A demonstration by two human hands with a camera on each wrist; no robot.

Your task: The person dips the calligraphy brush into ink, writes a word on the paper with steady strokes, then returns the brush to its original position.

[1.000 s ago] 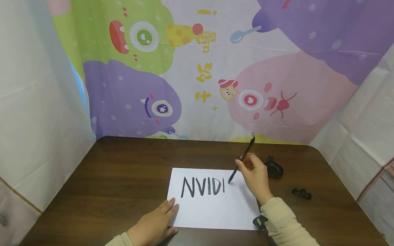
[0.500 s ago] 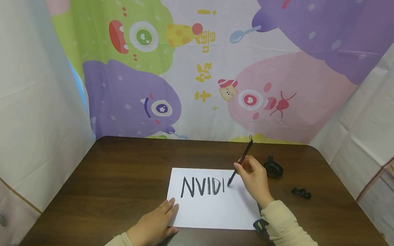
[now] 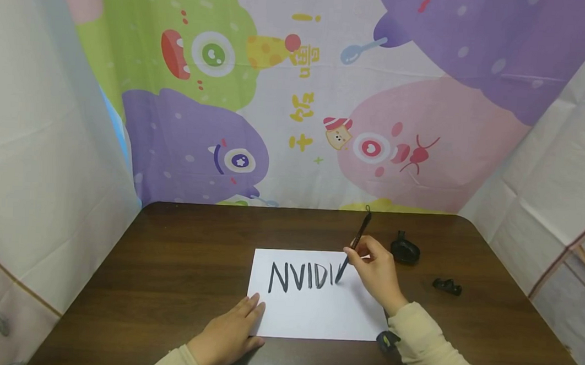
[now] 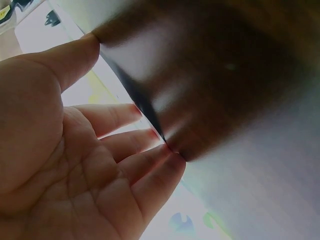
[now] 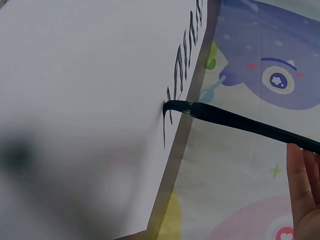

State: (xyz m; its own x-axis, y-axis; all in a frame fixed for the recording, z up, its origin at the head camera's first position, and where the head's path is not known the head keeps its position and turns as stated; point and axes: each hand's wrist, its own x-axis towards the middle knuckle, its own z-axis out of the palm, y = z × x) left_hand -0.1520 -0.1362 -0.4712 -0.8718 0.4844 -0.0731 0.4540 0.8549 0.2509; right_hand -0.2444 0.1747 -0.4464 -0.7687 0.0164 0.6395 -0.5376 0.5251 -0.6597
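A white sheet of paper (image 3: 315, 319) lies on the table with the black letters "NVIDI" along its upper part. My right hand (image 3: 378, 271) pinches a black writing brush (image 3: 361, 230) between thumb and fingers. The brush leans with its loop end up, and its tip touches the paper at the end of a slanted stroke. In the right wrist view the brush's bristles (image 5: 175, 106) bend against the sheet. My left hand (image 3: 227, 333) rests at the paper's lower left edge, fingers extended. The left wrist view shows its palm and fingertips (image 4: 172, 162) touching the surface.
On the brown table (image 3: 179, 259), a rounded black object (image 3: 405, 251) and a smaller black piece (image 3: 447, 286) lie right of the paper. A dark device (image 3: 387, 341) sits at the right cuff. A cartoon-printed cloth (image 3: 293, 177) hangs behind the table.
My right hand and the brush have moved down and slightly left, drawing a slanted dark stroke just right of the last "I". My left hand has stayed in place.
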